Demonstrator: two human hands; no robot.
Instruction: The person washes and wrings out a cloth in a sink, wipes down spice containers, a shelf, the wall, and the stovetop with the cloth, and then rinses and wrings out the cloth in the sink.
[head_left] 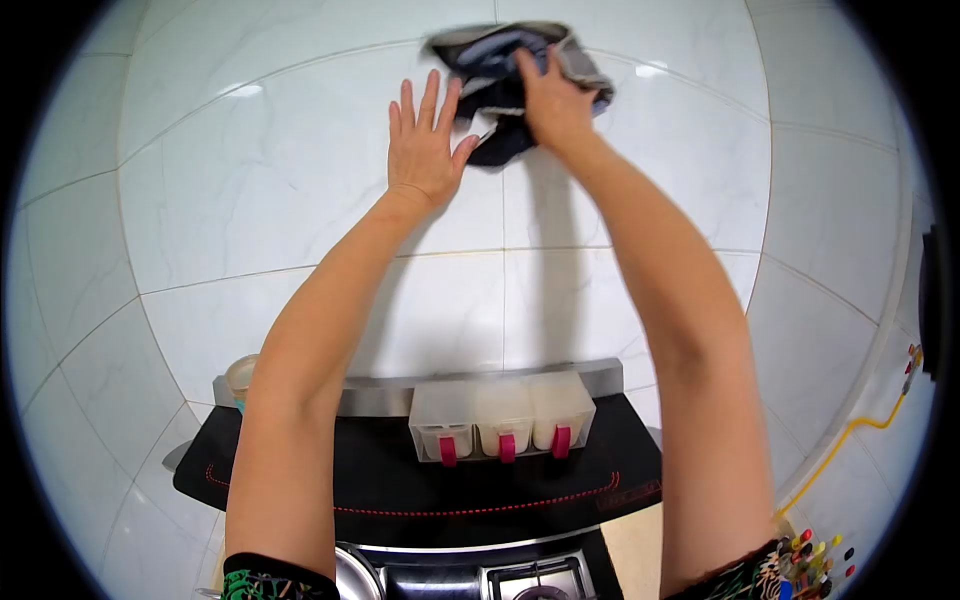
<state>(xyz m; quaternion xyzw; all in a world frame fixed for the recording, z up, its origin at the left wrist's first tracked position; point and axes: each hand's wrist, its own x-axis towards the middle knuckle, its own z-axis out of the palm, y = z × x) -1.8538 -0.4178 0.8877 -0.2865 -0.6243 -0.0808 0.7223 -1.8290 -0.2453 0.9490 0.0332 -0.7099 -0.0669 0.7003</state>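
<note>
Flat against the white wall tiles [300,180], my left hand [425,155] has its fingers spread and holds nothing. Just to its right, my right hand [560,105] presses a bunched dark cloth [490,105] with grey and light patches onto the wall. The cloth's left edge is smeared by motion and comes close to my left fingertips. Part of the cloth is hidden behind my right hand.
Below my arms a black shelf mat [400,490] with red stitching carries a clear seasoning box [500,415] with red-handled drawers. A jar [241,377] stands behind my left forearm. The gas stove [540,580] is at the bottom, and a yellow hose [845,435] runs at right.
</note>
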